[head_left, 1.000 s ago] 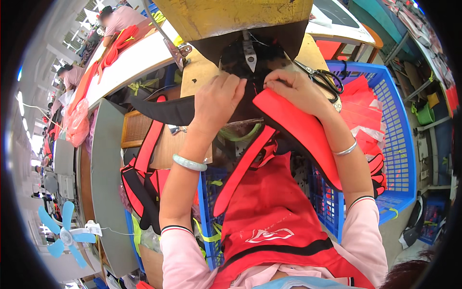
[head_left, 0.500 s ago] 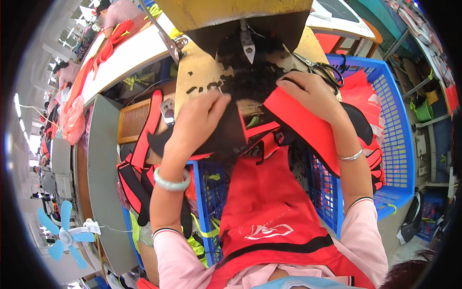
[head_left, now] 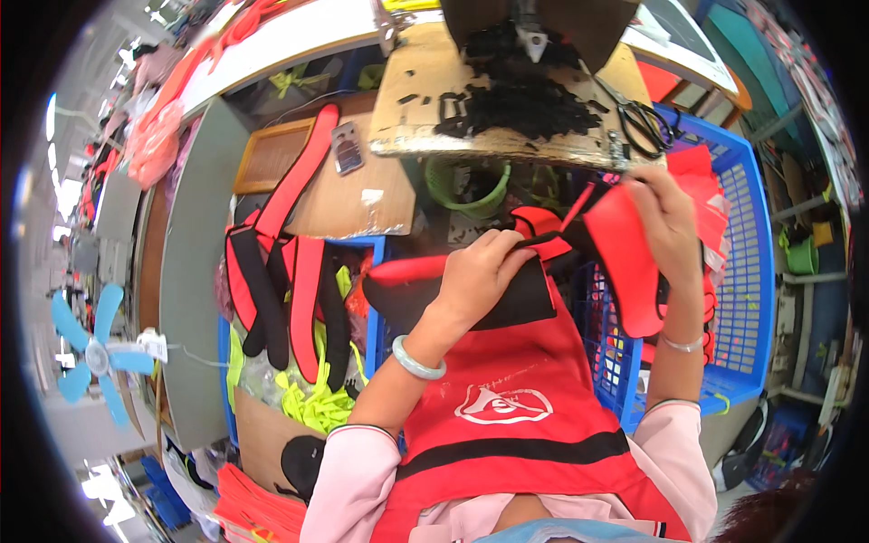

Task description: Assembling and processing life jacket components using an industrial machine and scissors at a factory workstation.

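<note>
My left hand (head_left: 480, 276) is pinched on a narrow black strap, in front of my red apron (head_left: 507, 371). Below that hand hangs a padded fabric piece (head_left: 516, 309), black on the visible face, with a red part stretching left. Farther right, my right hand (head_left: 668, 222) grips the upper edge of a red fabric piece (head_left: 620, 235) with black trim. Between the hands runs a thin red and black strip, and a small red flap (head_left: 539, 222) shows behind the left fingers. How the pieces join is hidden.
A wooden worktop (head_left: 407, 90) ahead carries black scraps (head_left: 525, 109), scissors (head_left: 641, 125) and a machine head (head_left: 534, 36). Red pieces fill a blue basket (head_left: 760, 235) at right. A green basket (head_left: 471, 195) sits under the worktop. Red-black strips (head_left: 303, 172) and a phone (head_left: 347, 147) lie left.
Both hands have drawn back from the worktop toward me, bringing the fabric. My left hand has moved right, onto the black strap; the right has moved outward. The worktop's scraps are more exposed.
</note>
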